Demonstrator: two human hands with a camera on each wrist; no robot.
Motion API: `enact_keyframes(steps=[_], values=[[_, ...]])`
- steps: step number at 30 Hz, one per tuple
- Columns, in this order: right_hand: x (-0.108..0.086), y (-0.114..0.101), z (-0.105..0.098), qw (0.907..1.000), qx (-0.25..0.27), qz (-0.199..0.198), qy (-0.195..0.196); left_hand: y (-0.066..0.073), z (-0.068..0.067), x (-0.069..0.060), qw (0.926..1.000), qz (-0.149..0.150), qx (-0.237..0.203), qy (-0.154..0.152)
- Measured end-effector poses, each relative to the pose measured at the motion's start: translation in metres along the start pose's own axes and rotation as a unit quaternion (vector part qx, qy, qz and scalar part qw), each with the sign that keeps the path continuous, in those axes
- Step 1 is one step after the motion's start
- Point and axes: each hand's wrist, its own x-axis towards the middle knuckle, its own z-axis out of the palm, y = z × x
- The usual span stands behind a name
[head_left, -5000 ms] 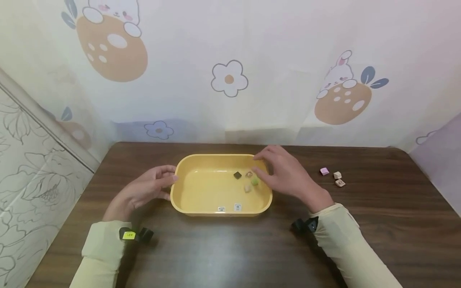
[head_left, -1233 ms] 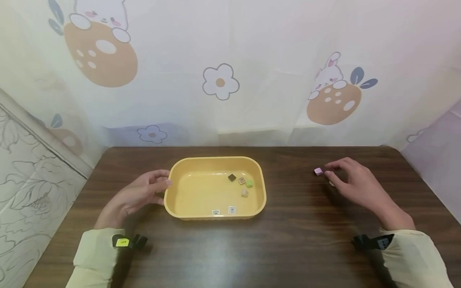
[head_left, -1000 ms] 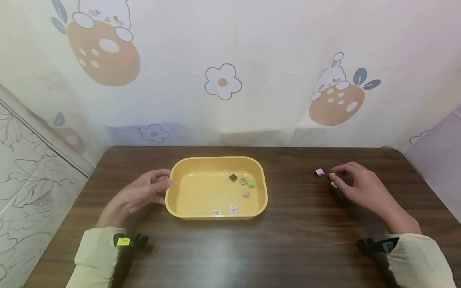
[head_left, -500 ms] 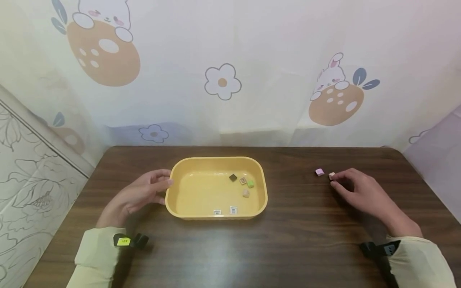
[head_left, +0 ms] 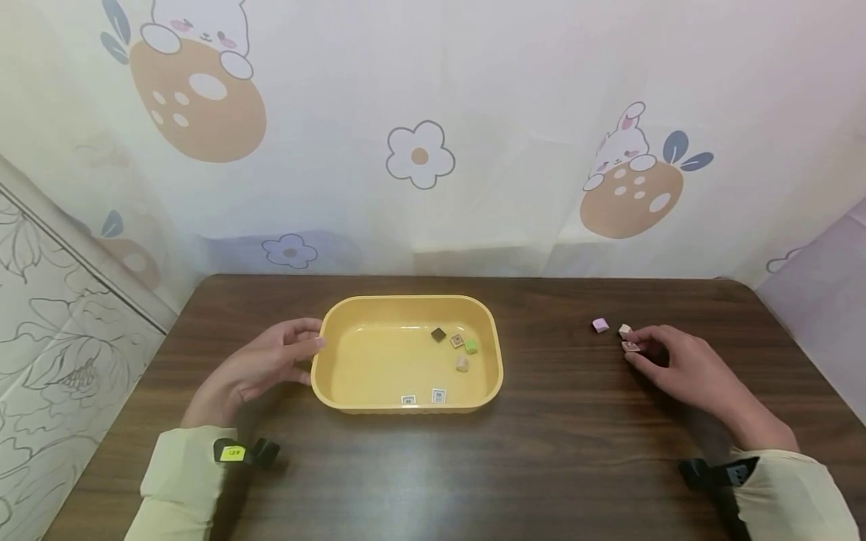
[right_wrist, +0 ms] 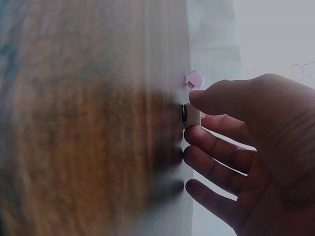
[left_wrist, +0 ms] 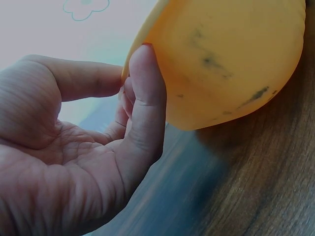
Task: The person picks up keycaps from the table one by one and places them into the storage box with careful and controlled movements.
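Note:
My left hand (head_left: 274, 352) pinches the left rim of a yellow plastic tray (head_left: 489, 323), thumb on one side of the wall and fingers on the other, as the left wrist view shows. Over on the right, my right hand (head_left: 686, 368) holds a cream keycap with a brown print (head_left: 631, 346) between thumb and forefinger, low at the table; its other fingers spread apart in the right wrist view. Just beyond it sits a plain cream keycap (head_left: 625, 330). A pink keycap (head_left: 600, 325) lies further left, also visible as the pink keycap (right_wrist: 195, 79) past the thumb.
Several small keycaps lie in the tray's right half, including a black keycap (head_left: 438, 334), a green keycap (head_left: 470, 346) and a beige keycap (head_left: 462, 364). White square labels (head_left: 438, 395) show at its near wall. Behind the brown table (head_left: 541, 466) hangs a patterned cloth (head_left: 501, 150).
My right hand has gone from above the tray to the loose keycaps on the right, then slightly nearer, now pinching the printed cream one. My left hand stays on the tray.

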Motion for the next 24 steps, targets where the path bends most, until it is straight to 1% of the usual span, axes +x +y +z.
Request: enact_keyframes(steps=[5,14,17,20,24], values=[[0.0032,-0.0011,-0.0010,1.0000,0.006,0.001,-0.004,-0.0001,-0.0005,-0.0014,1.0000,0.000,0.000,0.005],[-0.0004,0.0048,0.0013,1.0000,0.000,0.003,-0.004,0.0004,0.0018,0.0044,1.0000,-0.003,-0.001,0.004],[0.0007,0.0061,0.0025,0.9999,0.003,0.005,-0.013,0.0000,0.0014,0.0040,1.0000,-0.005,-0.003,0.007],[0.0022,0.0058,0.0028,0.9998,0.000,0.006,-0.019,-0.0003,0.0012,0.0025,1.0000,0.000,-0.006,0.004],[0.0049,0.0039,0.0017,0.9999,-0.005,-0.002,-0.015,-0.0005,0.0010,-0.0001,1.0000,0.005,-0.007,0.000]])
